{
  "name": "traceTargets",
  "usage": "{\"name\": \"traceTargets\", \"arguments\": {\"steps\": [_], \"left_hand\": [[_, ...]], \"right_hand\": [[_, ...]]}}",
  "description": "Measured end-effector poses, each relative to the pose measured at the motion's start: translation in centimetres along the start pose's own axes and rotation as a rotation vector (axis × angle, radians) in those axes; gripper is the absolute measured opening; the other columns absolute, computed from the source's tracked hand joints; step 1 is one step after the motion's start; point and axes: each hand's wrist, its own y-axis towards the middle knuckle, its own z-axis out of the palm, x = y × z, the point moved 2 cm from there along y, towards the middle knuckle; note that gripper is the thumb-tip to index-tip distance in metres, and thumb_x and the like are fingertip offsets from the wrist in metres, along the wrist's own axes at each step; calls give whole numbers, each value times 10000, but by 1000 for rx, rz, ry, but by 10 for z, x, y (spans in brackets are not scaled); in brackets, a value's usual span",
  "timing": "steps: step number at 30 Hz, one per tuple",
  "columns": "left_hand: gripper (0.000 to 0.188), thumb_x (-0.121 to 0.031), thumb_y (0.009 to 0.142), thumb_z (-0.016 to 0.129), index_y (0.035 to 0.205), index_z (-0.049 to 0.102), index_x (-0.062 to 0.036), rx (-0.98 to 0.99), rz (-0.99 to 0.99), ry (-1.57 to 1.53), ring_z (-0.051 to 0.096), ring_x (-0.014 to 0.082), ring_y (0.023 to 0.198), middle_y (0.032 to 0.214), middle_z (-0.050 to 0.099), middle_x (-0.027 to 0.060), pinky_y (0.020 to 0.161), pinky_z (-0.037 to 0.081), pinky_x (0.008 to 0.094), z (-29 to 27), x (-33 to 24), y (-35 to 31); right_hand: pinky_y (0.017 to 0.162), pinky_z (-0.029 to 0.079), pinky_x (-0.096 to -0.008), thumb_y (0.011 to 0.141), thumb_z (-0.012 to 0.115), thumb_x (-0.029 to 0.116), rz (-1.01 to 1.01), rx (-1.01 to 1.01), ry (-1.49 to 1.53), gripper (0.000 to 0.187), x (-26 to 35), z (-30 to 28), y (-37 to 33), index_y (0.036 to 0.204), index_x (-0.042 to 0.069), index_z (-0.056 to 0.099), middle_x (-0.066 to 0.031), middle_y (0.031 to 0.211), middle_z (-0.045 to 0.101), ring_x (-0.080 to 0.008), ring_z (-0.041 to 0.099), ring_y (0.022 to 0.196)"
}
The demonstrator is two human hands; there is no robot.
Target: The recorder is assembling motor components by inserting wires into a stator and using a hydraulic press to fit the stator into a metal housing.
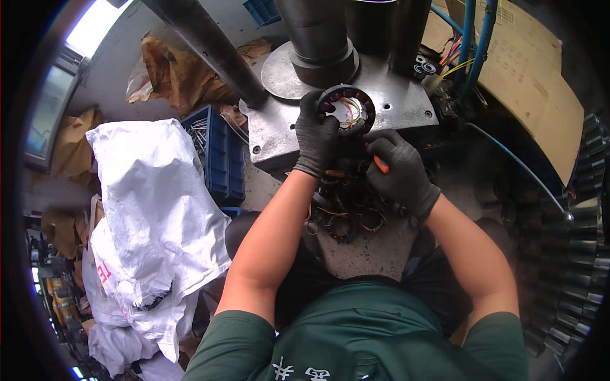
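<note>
My left hand (316, 138), in a dark grey glove, is closed on the left side of a motor stator (367, 119). This stator is a dark ring with red windings around its inside, and red and yellow wires run in its opening. It is held over the front part of a metal machine base (276, 133). Just below and to the right of the ring, my gloved right hand (403, 174) is closed around an orange-handled tool (380, 164). Most of the tool is hidden by the fingers, so its kind does not show.
More wired stators (343, 228) lie piled below my hands. A thick steel column (314, 32) rises behind the base. To the left are a blue crate (222, 159) of metal parts and white sacks (152, 184). Cardboard (527, 70) and stacked metal cylinders (581, 241) stand right.
</note>
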Motion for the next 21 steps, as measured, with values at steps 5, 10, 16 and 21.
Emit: {"name": "traceTargets", "arguments": {"steps": [5,10,16,21], "left_hand": [[589,44,787,584,1367,551,-51,-14,5,117,723,300,1033,1125,723,182,949,563,404,4,-5,4],[592,35,783,598,1367,550,-55,-16,-6,139,724,307,1038,1130,724,177,931,569,413,2,-6,5],[598,31,782,614,1370,556,-65,-10,7,170,724,296,1026,1134,723,165,913,572,406,3,-13,1],[581,20,788,623,1362,581,-60,-4,-50,126,722,280,1014,1130,729,157,914,572,387,1,-3,2]], "right_hand": [[830,607,-456,754,740,20,16,10,15,259,18,-17,-3,1001,17,665,-195,1123,710,-399,728,962],[839,605,-452,756,728,12,12,-2,11,247,20,-14,0,995,8,666,-196,1126,707,-403,725,964],[867,597,-452,767,723,20,109,22,-17,247,13,-7,3,1006,14,660,-195,1159,700,-409,719,990],[877,595,-408,800,734,-2,105,-3,106,250,-1,-7,3,1041,14,665,-175,1115,713,-348,735,974]]}}
